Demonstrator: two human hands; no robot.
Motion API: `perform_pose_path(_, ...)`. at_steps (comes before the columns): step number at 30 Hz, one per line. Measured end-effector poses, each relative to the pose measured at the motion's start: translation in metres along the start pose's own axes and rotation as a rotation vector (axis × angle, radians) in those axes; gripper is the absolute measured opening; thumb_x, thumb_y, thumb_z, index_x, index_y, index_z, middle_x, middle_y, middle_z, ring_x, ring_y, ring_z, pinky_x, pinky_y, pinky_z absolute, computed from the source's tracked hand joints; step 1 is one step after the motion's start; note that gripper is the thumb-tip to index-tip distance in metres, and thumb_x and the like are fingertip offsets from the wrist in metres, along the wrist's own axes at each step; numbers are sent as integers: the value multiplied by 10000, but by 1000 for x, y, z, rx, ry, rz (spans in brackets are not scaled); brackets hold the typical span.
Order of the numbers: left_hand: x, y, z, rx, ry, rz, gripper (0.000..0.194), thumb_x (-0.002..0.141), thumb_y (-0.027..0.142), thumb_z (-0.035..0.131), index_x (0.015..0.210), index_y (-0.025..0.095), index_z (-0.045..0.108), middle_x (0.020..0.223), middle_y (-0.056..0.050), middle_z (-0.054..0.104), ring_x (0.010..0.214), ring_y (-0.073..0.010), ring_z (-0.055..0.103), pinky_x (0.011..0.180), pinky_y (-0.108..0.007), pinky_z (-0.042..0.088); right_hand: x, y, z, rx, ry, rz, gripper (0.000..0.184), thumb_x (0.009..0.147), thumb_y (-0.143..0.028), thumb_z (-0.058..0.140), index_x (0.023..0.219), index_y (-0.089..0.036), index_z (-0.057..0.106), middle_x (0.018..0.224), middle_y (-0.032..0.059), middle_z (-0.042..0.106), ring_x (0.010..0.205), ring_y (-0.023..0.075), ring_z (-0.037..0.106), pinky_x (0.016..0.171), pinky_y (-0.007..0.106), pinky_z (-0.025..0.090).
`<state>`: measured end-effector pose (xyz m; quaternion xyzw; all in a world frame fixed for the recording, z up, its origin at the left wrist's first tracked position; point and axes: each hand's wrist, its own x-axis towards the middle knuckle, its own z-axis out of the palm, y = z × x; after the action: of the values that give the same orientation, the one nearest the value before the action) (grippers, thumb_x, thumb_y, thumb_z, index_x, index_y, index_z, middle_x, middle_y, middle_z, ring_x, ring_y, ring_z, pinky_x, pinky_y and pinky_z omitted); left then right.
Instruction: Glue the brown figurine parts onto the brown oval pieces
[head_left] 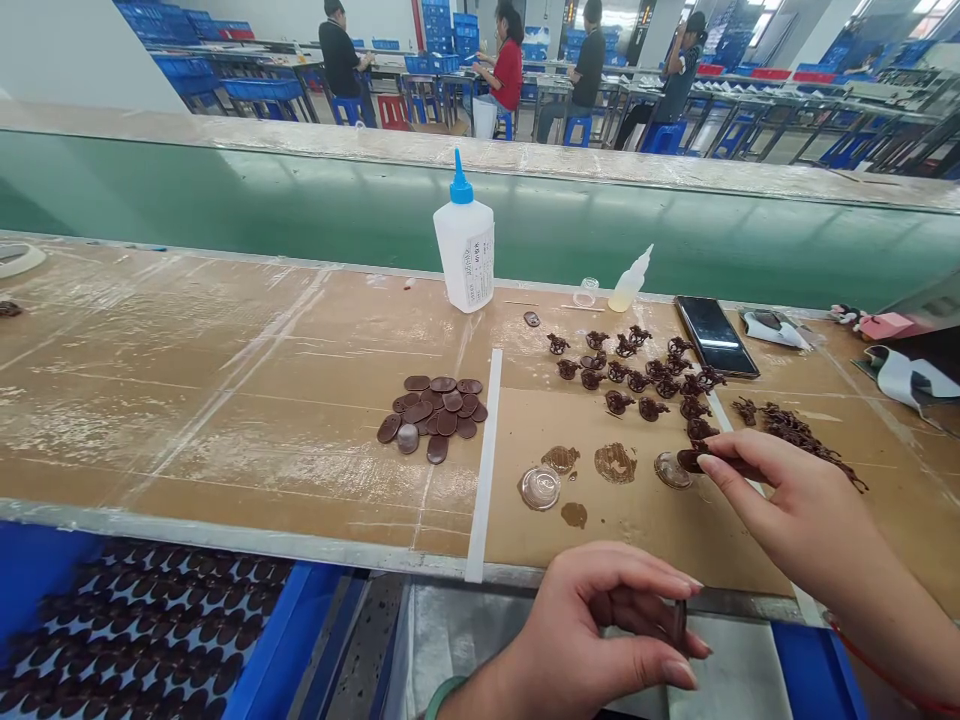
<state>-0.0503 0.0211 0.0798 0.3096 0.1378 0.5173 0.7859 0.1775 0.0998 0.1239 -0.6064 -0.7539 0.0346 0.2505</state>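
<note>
My left hand (600,625) is at the table's near edge, its fingers pinched on a small dark brown disc (679,622). My right hand (780,505) reaches over the cardboard and pinches a small brown piece (691,460) beside a shallow clear lid of glue (670,470). A heap of brown oval discs (435,412) lies left of a white strip (486,470). Several finished brown figures (637,375) stand in rows beyond my right hand. More brown parts (795,432) lie in a pile to its right.
A white glue bottle with a blue cap (465,245) and a small squeeze bottle (628,283) stand at the back. A black phone (715,335) lies at right. A blue bin of brown discs (142,630) sits under the left edge. Several people sit at far tables.
</note>
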Motion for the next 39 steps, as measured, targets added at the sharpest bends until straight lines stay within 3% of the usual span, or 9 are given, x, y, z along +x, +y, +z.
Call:
perform_pose_path(6, -1, -1, 1, 13, 13, 3, 505, 671, -29, 907, 1081, 257, 836, 1139, -65, 756, 797, -140, 791, 757, -227, 647, -1, -1, 2, 5, 41, -8, 268, 962, -466, 551, 940, -261, 723, 947, 47, 791, 827, 267, 750, 602, 338, 530)
perform_pose_path(14, -1, -2, 0, 7, 18, 17, 516, 675, -39, 900, 1090, 260, 832, 1189, -70, 750, 805, -143, 798, 764, -227, 648, -6, -4, 4, 12, 98, -34, 266, 973, -448, 550, 958, -256, 733, 974, 45, 796, 885, 257, 755, 721, 341, 565)
perform_pose_path(27, 0, 0, 4, 6, 43, 11, 479, 675, -19, 911, 1061, 257, 840, 1152, -59, 733, 801, -132, 791, 757, -213, 644, -9, -4, 8, -6, 113, -21, 281, 982, -450, 540, 985, -250, 736, 996, 49, 790, 925, 264, 748, 766, 363, 561)
perform_pose_path(39, 0, -6, 1, -32, 58, 13, 420, 682, 80, 950, 1054, 241, 839, 1157, -72, 727, 786, -138, 778, 754, -240, 649, -7, -9, 4, 94, 127, 138, 311, 916, -506, 590, 934, -248, 762, 960, 66, 802, 879, 303, 757, 740, 417, 577)
